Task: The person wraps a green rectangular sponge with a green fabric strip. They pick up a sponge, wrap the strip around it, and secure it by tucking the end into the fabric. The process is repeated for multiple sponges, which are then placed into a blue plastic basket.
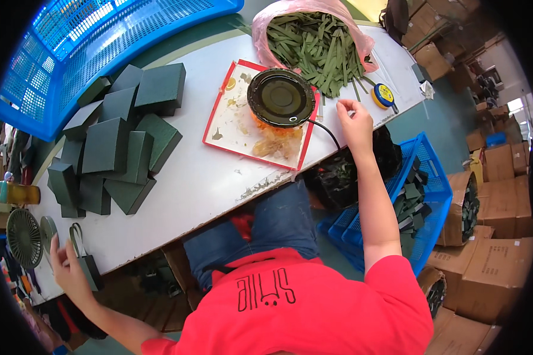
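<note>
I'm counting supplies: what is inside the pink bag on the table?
The pink bag holds a heap of thin green strips, some spilling onto the white table. Only the top layer shows; whatever lies deeper is covered by it.

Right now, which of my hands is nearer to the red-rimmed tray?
Right. Your right hand is just right of the red-rimmed tray, apart from it; your left hand is farther away, at the white table's left end.
</note>
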The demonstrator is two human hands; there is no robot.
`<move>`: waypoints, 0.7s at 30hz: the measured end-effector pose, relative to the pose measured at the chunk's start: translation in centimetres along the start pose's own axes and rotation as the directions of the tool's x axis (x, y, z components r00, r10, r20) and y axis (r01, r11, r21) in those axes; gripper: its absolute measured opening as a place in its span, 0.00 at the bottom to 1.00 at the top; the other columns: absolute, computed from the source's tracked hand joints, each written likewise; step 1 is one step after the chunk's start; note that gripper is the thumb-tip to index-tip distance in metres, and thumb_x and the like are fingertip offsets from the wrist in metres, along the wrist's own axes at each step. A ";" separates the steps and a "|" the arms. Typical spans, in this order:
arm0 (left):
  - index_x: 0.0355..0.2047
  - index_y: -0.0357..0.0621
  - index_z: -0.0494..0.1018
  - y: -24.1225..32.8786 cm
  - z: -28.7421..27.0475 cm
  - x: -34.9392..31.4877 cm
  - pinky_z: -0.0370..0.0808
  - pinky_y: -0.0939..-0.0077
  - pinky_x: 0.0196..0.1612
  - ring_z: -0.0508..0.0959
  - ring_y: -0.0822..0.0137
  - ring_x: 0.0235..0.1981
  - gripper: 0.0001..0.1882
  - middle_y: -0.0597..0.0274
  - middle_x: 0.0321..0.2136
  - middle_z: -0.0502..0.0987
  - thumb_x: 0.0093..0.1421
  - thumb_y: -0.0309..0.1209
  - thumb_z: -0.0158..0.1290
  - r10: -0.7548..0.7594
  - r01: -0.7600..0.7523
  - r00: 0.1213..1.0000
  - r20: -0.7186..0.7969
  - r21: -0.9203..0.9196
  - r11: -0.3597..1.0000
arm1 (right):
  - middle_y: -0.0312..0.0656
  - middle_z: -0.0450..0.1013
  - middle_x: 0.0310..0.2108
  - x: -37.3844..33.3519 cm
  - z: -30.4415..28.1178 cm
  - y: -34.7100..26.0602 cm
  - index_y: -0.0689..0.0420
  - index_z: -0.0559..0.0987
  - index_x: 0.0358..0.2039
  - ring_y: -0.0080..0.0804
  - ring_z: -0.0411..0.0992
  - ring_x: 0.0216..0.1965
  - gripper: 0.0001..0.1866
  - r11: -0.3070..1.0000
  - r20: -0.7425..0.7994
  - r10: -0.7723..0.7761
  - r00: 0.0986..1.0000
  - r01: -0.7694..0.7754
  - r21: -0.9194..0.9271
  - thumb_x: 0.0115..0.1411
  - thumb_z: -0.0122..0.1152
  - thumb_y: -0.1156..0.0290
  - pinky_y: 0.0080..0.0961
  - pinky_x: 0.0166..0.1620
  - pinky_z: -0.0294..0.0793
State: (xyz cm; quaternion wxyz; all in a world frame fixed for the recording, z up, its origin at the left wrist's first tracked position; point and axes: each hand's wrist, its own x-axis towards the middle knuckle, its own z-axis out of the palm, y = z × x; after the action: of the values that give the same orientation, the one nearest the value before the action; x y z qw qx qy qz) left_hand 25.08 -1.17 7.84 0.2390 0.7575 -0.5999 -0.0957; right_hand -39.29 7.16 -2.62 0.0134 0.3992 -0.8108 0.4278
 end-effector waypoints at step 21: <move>0.46 0.40 0.80 12.6 14.5 2.0 0.73 0.74 0.48 0.76 0.69 0.41 0.13 0.60 0.41 0.78 0.60 0.23 0.61 0.511 -0.620 0.778 -0.365 -0.311 0.721 | 0.39 0.79 0.26 6.3 1.4 6.1 0.60 0.76 0.49 0.21 0.73 0.26 0.19 0.964 -0.008 0.035 0.999 -0.032 0.265 0.59 0.65 0.69 0.22 0.31 0.73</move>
State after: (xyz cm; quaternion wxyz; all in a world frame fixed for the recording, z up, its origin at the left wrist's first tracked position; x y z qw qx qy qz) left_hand 8.53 -8.79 1.56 0.4864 0.4729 -0.7333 -0.0448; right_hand -47.12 4.10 -5.41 -0.0422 0.3808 -0.7530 0.5351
